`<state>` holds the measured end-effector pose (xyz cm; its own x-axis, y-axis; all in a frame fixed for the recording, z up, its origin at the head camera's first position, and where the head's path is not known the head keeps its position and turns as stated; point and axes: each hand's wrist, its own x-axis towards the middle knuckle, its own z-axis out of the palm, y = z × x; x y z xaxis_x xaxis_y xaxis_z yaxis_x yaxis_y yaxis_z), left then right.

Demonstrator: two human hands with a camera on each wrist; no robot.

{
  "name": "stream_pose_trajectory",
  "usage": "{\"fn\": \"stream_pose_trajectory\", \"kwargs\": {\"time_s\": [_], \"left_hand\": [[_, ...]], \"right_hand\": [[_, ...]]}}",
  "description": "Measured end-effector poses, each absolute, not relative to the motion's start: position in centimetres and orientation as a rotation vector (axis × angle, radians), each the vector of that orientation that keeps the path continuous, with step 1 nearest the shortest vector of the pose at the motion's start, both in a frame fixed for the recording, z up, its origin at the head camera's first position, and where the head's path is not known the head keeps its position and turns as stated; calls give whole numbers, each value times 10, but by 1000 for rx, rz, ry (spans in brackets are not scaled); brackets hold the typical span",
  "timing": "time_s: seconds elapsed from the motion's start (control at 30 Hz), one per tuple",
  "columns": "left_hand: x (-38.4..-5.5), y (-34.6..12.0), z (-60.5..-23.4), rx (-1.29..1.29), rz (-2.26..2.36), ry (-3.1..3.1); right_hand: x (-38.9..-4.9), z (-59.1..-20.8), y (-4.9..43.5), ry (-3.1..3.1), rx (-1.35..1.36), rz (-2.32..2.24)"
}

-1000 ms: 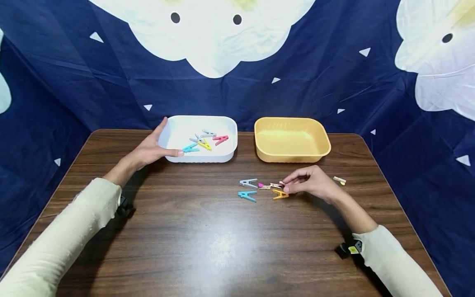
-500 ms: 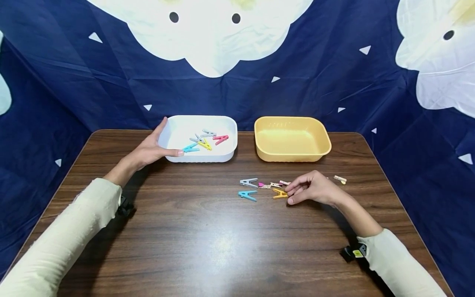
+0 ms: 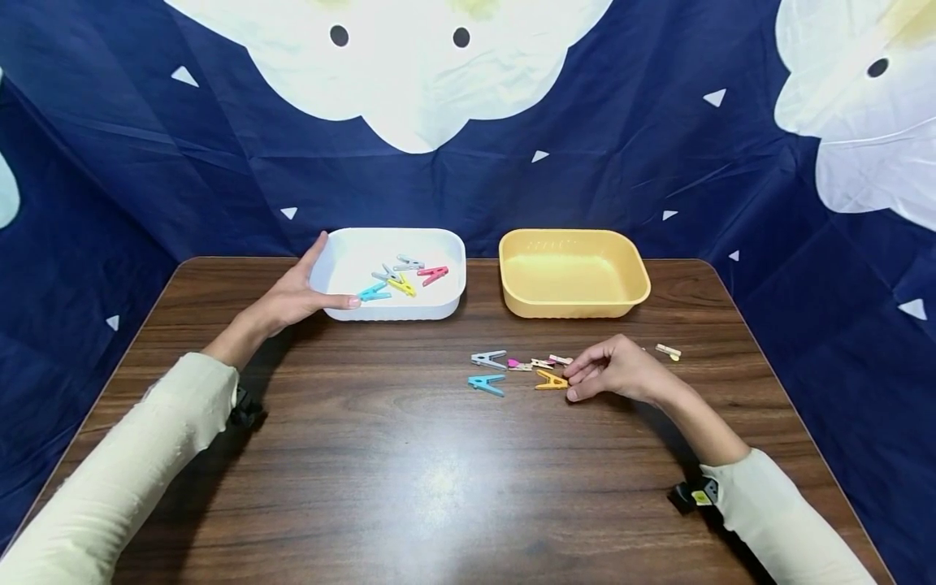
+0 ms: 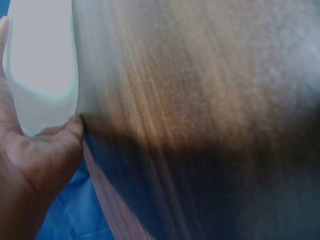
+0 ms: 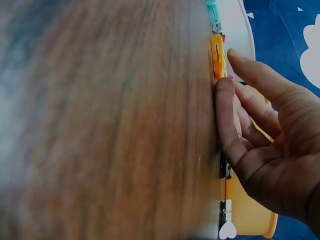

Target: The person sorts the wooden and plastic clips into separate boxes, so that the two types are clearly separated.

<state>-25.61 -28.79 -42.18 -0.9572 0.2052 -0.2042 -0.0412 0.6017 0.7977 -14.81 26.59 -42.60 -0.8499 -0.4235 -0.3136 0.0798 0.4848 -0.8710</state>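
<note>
My left hand (image 3: pixel 291 296) spans the left end of a white tray (image 3: pixel 431 309), its straight thumb along the front rim and a finger up at the back corner. Several plastic clothespins lie in that tray, among them a red one (image 3: pixel 433 275) and a yellow one (image 3: pixel 401 283). My right hand (image 3: pixel 614 372) pinches at the leg ends of an orange clothespin (image 3: pixel 550 380) flat on the table. Left of it are a grey-blue clothespin (image 3: pixel 487 358) and a blue clothespin (image 3: pixel 486 384). Behind it sit small wooden clothespins, one with a pink heart (image 3: pixel 514 365).
A yellow tray (image 3: pixel 575 309) with nothing in it stands at the back, right of the white one. Another small wooden clothespin (image 3: pixel 668 351) lies right of my right hand. A dark blue printed cloth (image 3: pixel 483 187) hangs behind the brown table (image 3: pixel 351 455).
My right hand has drawn back slightly toward me, from the small wooden clothespins to the legs of the orange clothespin. The left hand and both trays have stayed put.
</note>
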Motion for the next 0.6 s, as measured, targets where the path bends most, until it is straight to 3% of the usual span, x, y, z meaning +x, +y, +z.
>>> {"fn": "stream_pose_trajectory", "kwargs": {"time_s": [0.6], "left_hand": [[-256, -288, -422, 134, 1279, 2562]], "right_hand": [[-149, -427, 256, 2319, -267, -1258]]}}
